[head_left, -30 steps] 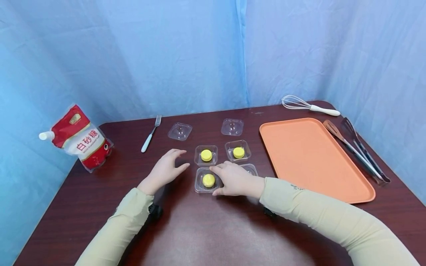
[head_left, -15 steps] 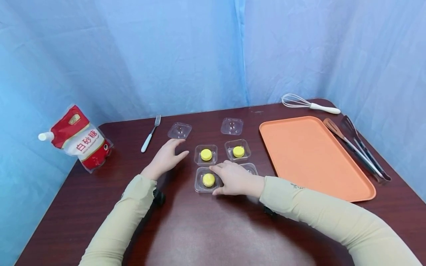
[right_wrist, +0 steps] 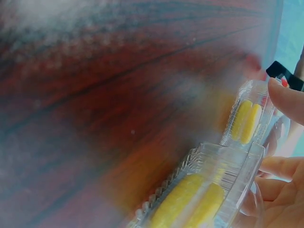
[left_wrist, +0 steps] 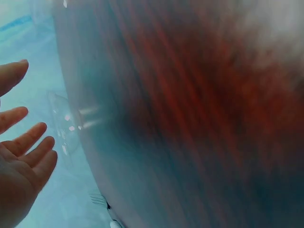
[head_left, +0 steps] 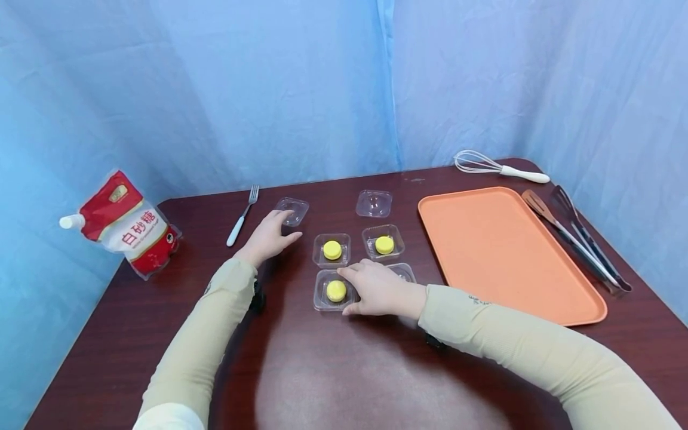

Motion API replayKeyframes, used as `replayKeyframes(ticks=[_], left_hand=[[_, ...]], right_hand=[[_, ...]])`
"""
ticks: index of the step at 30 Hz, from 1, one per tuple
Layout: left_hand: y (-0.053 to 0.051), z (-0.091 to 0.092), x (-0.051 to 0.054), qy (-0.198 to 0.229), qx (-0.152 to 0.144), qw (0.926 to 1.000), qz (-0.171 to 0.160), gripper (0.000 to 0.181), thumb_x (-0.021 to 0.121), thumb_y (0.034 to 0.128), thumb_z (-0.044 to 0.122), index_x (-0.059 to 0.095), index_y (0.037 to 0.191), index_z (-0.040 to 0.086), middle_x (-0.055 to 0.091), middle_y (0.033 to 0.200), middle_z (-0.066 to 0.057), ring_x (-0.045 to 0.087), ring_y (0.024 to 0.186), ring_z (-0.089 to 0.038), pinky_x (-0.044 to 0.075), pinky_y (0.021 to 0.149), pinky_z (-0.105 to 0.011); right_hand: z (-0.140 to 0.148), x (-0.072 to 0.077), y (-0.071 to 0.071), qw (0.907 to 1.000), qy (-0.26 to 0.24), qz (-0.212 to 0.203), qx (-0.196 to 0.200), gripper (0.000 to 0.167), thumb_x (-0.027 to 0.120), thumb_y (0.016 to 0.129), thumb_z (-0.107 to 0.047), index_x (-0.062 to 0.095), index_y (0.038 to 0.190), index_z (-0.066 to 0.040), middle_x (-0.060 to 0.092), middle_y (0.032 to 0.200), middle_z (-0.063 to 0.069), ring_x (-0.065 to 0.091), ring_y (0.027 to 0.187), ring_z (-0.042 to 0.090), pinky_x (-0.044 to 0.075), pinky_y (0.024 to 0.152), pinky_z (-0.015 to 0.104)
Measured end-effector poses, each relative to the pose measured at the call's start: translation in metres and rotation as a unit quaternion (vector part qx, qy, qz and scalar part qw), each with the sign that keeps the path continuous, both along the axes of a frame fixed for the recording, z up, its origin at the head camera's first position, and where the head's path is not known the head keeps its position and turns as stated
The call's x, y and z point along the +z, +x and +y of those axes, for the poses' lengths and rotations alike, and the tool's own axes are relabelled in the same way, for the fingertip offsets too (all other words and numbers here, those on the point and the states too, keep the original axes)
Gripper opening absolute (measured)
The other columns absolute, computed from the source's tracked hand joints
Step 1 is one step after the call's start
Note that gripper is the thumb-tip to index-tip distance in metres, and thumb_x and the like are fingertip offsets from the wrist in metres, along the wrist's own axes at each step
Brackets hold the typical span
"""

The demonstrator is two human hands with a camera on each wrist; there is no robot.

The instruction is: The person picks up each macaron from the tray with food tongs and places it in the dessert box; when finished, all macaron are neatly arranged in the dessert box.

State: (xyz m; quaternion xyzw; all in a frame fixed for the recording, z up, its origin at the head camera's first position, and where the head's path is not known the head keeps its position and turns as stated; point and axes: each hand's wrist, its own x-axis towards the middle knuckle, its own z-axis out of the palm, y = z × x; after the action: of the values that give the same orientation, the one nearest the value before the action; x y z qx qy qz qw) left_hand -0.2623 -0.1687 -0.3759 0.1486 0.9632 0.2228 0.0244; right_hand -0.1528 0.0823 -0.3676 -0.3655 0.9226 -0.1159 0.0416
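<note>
My left hand reaches over the table's left-middle, fingers spread and holding nothing. Its fingertips overlap the near edge of a clear domed lid in the head view; contact cannot be told. My right hand rests over the front pair of clear plastic boxes, its thumb and index finger at the right side of the front left box. A yellow macaron sits in that box. The front right box is mostly hidden by the hand. Behind them, two uncovered boxes each contain a yellow macaron.
A second clear lid lies at the back. Left are a fork and a red-and-white sugar pouch. On the right lie an orange tray, a whisk, a slotted spatula and dark-tipped tongs.
My left hand has moved forward, away from beside the back left box to the near edge of the left lid. The right hand has stayed in place over the front boxes.
</note>
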Motion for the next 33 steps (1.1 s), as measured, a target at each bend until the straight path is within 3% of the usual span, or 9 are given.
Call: replayKeyframes(ticks=[8,13,18,24,33], left_hand=[[-0.020,-0.003,-0.006,-0.009,-0.004,0.9996,-0.025,0.061,0.060,0.0929,0.027,0.037,0.142,0.000,0.038,0.145,-0.022,0.035,0.135,-0.035,0.031,0.110,-0.049],[-0.025,-0.005,-0.009,-0.012,-0.004,0.9991,-0.040,0.061,0.059,0.0937,0.025,0.035,0.144,-0.001,0.040,0.144,-0.022,0.039,0.132,-0.035,0.033,0.108,-0.049],[-0.027,-0.006,-0.012,-0.009,-0.002,0.9990,-0.044,0.059,0.058,0.0942,0.019,0.033,0.144,-0.001,0.048,0.137,-0.024,0.048,0.124,-0.037,0.040,0.102,-0.049],[-0.029,-0.005,-0.013,0.003,0.009,0.9996,-0.026,0.055,0.058,0.0935,0.016,0.038,0.142,0.001,0.055,0.129,-0.023,0.055,0.118,-0.035,0.044,0.098,-0.048],[-0.021,-0.002,-0.009,0.025,0.014,0.9991,-0.033,0.052,0.059,0.0931,0.013,0.041,0.141,0.004,0.062,0.120,-0.019,0.059,0.112,-0.032,0.047,0.094,-0.046]], right_hand=[[0.001,0.000,0.000,1.0000,0.000,0.001,-0.001,0.074,0.078,0.075,-0.041,0.053,0.130,0.001,0.061,0.122,0.016,0.057,0.109,0.030,0.046,0.095,0.041],[0.000,0.003,0.001,1.0000,0.001,0.004,0.001,0.074,0.078,0.075,-0.041,0.053,0.130,0.002,0.062,0.122,0.016,0.057,0.108,0.030,0.046,0.095,0.041],[-0.001,0.005,0.002,1.0000,0.005,-0.001,0.000,0.074,0.077,0.075,-0.041,0.053,0.131,0.001,0.061,0.122,0.016,0.057,0.109,0.030,0.046,0.095,0.041],[-0.001,0.005,0.003,1.0000,0.006,-0.002,-0.004,0.074,0.077,0.075,-0.041,0.053,0.131,0.001,0.061,0.123,0.016,0.057,0.109,0.030,0.047,0.094,0.041],[0.000,0.004,0.002,1.0000,0.002,0.008,0.000,0.074,0.078,0.074,-0.041,0.054,0.130,0.001,0.062,0.122,0.016,0.057,0.108,0.029,0.047,0.094,0.040]])
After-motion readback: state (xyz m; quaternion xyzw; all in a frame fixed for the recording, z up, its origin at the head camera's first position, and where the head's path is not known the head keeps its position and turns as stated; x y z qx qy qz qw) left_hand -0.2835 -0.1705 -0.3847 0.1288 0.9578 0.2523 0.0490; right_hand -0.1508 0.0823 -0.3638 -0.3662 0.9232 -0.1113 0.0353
